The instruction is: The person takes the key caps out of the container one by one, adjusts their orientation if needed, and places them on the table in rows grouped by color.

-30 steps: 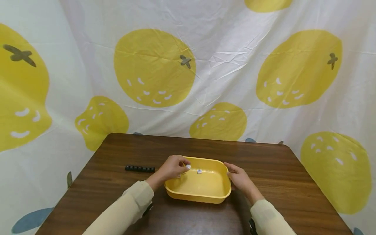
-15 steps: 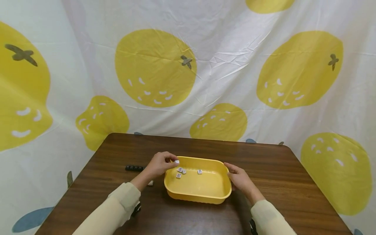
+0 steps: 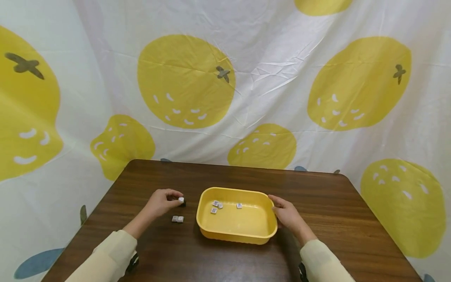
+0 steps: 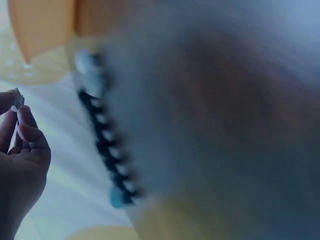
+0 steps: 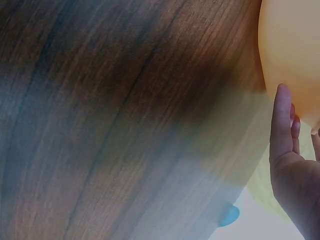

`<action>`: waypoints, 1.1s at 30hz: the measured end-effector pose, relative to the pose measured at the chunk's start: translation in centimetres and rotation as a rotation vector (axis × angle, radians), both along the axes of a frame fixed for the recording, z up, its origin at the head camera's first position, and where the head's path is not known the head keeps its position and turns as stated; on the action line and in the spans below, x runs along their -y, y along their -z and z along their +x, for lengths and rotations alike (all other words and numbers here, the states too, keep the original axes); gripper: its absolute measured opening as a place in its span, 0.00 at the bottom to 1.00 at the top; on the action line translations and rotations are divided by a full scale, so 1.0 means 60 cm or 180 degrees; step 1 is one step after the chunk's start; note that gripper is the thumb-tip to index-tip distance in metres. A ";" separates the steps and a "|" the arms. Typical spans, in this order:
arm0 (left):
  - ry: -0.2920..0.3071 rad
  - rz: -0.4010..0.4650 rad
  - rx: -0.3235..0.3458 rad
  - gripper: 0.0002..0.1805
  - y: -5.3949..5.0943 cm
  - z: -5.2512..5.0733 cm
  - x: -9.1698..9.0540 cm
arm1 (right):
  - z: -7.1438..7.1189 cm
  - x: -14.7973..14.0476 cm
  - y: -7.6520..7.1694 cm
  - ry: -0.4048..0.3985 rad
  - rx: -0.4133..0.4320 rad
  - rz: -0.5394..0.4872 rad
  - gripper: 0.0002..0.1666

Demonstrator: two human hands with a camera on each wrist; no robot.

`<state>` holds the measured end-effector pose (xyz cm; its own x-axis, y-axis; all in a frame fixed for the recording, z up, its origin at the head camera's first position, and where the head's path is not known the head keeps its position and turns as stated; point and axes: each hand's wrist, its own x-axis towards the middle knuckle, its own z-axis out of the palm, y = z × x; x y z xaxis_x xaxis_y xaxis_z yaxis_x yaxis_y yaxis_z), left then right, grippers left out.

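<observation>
My left hand [image 3: 163, 203] pinches a small white keycap [image 3: 181, 199] between thumb and fingertips, left of the yellow basin [image 3: 237, 235]. Just behind that keycap shows one dark end of the black keycap row [image 3: 183, 204]; the hand covers the rest. The left wrist view catches this row [image 4: 107, 145] blurred, beside the hand. Two white keycaps [image 3: 177, 219] lie side by side on the table, nearer me. Several more, such as one loose keycap [image 3: 239, 205], lie inside the basin. With fingers extended, my right hand [image 3: 290, 215] touches the basin's right side.
The basin stands on a dark wooden table [image 3: 334, 211] with rounded far corners. Behind it hangs a white curtain [image 3: 267, 98] printed with yellow fruit. Both sleeves [image 3: 112, 250] reach in from the near edge.
Carrying the white keycap, my left hand has moved left out of the basin to the black row. This uncovers the keycaps in the basin and the pair on the table. The right hand stays put.
</observation>
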<state>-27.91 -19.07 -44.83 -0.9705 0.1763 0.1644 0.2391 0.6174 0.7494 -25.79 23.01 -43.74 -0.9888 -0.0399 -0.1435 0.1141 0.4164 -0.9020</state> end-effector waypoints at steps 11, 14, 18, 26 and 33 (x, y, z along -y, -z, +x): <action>0.0249 -0.0348 0.0224 0.10 0.045 0.018 0.065 | -0.002 -0.003 0.000 0.0004 -0.0001 -0.0018 0.30; 0.0311 -0.0349 0.0295 0.10 0.050 0.019 0.067 | -0.001 -0.003 0.001 0.0013 0.0004 -0.0019 0.29; 0.0410 -0.0274 0.0360 0.10 0.053 0.020 0.067 | -0.001 -0.004 0.004 0.0023 0.0016 -0.0021 0.29; 0.0605 -0.0213 0.0247 0.08 0.049 0.024 0.069 | -0.001 -0.003 0.004 0.0004 0.0013 -0.0015 0.29; 0.0485 -0.0274 0.0390 0.12 0.053 0.023 0.064 | 0.000 -0.001 0.003 -0.0030 -0.0008 0.0017 0.30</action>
